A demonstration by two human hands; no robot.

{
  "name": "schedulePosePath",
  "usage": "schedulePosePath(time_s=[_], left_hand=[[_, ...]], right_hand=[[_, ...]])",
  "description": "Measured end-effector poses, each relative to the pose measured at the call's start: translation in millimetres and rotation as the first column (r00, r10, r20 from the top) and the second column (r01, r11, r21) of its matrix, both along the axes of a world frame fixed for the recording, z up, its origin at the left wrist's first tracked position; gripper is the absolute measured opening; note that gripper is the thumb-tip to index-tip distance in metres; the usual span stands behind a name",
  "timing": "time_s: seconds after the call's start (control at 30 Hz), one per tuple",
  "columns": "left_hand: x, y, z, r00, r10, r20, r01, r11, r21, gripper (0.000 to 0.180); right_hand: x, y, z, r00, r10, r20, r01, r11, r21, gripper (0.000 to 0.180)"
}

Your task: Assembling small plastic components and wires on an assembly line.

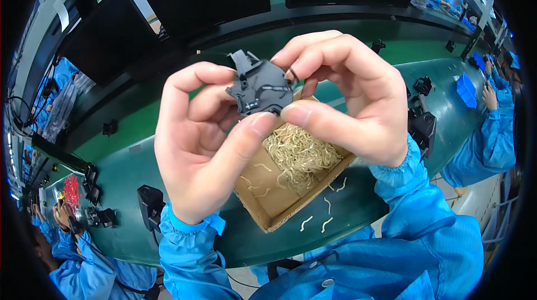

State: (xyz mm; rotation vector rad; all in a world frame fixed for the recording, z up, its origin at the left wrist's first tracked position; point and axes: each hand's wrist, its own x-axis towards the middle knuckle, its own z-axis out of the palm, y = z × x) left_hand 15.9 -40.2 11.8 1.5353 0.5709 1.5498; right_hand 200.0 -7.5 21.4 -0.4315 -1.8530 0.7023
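over at the far left edge, a co-worker in a blue sleeve (89,269) bends over small black parts (100,217) and a red bundle (71,189) on the green conveyor bench (123,154). just right of that, a black block-shaped device (150,204) stands on the bench near the person's own left cuff. the left hand (204,143) is raised in the middle of the view, fingers curled and thumb pressed up, clamped on the left and lower edge of a small dark grey plastic part (260,88) with an angular outline and a tab sticking up at its top. the part is held in the air between both hands, above the bench and above an open cardboard box (268,205). the box sits on the bench below the hands and holds a heap of short pale curved strips (299,154); a few loose ones lie on the bench beside its lower right corner. the right hand (349,95) grips the part's right side, forefinger bent over the top edge and thumb beneath, fingers closed together on it. further right, more black parts (422,123) stand on the bench, then a blue bin (465,88), and another co-worker's blue sleeve (492,137) at the right rim.
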Motion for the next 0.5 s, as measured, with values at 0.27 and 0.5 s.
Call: schedulePosePath(time_s=[0.27, 0.5], left_hand=[[4.9, -5.9, -1.0, 0.987, 0.075, -0.141, -0.059, 0.991, 0.117, 0.045], [8.8, -11.3, -2.1, 0.983, 0.090, -0.160, -0.075, 0.992, 0.099, 0.044]], right_hand=[[1.2, -7.4, 2.1, 0.994, -0.107, -0.003, 0.107, 0.993, 0.055, 0.013], [-6.3, -13.6, 2.1, 0.973, -0.231, -0.018, 0.231, 0.967, 0.111, 0.010]])
